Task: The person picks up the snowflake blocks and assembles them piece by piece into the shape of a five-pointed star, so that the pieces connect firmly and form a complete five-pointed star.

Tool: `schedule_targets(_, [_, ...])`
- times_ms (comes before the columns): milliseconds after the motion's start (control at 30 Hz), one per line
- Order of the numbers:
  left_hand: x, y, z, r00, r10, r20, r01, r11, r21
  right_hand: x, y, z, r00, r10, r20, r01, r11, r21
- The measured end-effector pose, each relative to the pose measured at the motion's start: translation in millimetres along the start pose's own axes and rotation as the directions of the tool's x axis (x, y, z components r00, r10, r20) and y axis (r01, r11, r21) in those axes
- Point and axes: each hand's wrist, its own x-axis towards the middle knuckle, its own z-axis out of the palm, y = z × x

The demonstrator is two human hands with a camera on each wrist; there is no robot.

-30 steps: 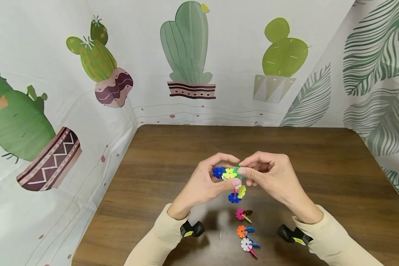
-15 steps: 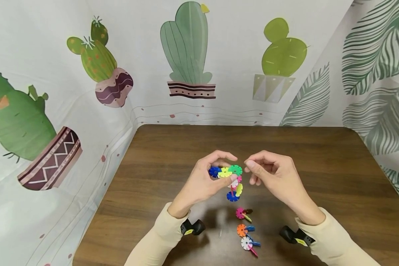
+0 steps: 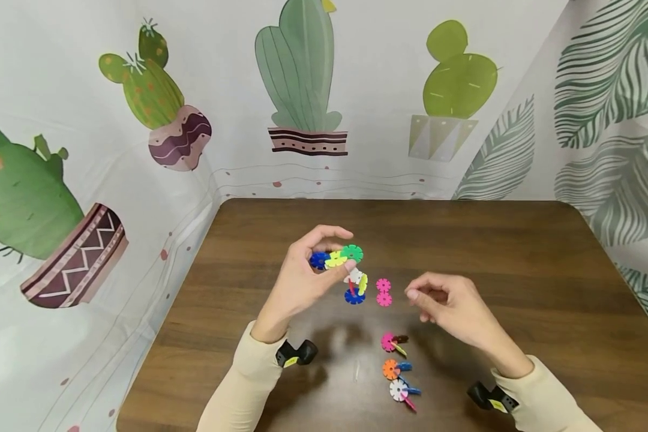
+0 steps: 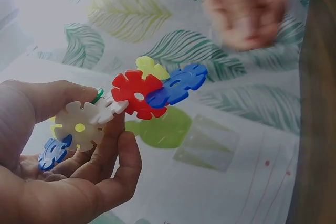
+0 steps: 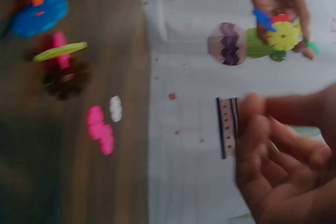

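Note:
My left hand [image 3: 308, 270] grips a chain of notched plastic discs [image 3: 352, 254] in the air, thumb below and fingers behind. Its discs are green, yellow, blue, white and red; in the left wrist view a red disc [image 4: 137, 94] and a blue disc [image 4: 177, 85] stick out past the fingertips. Right of it, my right hand [image 3: 450, 306] hovers above the table with loosely bent fingers and nothing visible in them. Nearest to that hand lie two pink discs [image 3: 384, 291] on the table. A white disc [image 5: 115, 108] lies beside them in the right wrist view.
On the brown table [image 3: 281, 222], closer to the person, are small joined groups of discs: pink with yellow and brown [image 3: 389, 342], orange with blue [image 3: 390, 369], white with blue and pink [image 3: 398, 390]. A printed cactus cloth [image 3: 378, 120] hangs behind the table.
My right hand has let go of the green disc and moved right and down. The left hand has carried the chain left and up, uncovering the pink discs on the table.

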Motion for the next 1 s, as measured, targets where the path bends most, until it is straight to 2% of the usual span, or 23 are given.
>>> schedule_targets(67, [-0.5,0.8,-4.5,1.000,-0.003,-0.018,0.003,1.000,0.000,-1.0,8.2,4.6,0.997,-0.016,0.076,0.022,0.997,-0.075])
schedule_targets(200, [-0.8,1.5,-9.5,1.000,0.004,-0.027,-0.004,1.000,0.004,-1.5,22.6,16.4,0.978,-0.014,0.206,0.054,0.980,-0.189])
schedule_targets(400, [-0.2,2.0,-8.9,1.000,-0.007,-0.018,0.007,1.000,-0.004,-2.5,34.1,29.7,0.952,0.002,0.306,0.103,0.939,-0.328])
schedule_targets(667, [-0.3,0.8,-7.7,1.000,-0.007,-0.005,0.007,1.000,0.004,-11.0,26.4,44.8,0.977,-0.024,0.212,0.118,0.889,-0.442])
schedule_targets(900, [0.0,0.2,-6.0,1.000,-0.001,0.002,0.001,1.000,0.003,-16.9,19.3,55.7,0.982,-0.012,0.191,0.127,0.785,-0.606])
schedule_targets(933, [-0.1,0.3,-5.8,1.000,-0.002,0.002,0.002,1.000,0.005,-16.8,19.6,56.0,0.981,-0.016,0.191,0.132,0.778,-0.614])
schedule_targets(1000, [-0.3,0.6,-5.4,1.000,-0.004,0.002,0.004,1.000,0.010,-16.1,20.4,55.0,0.981,-0.017,0.194,0.133,0.785,-0.605])
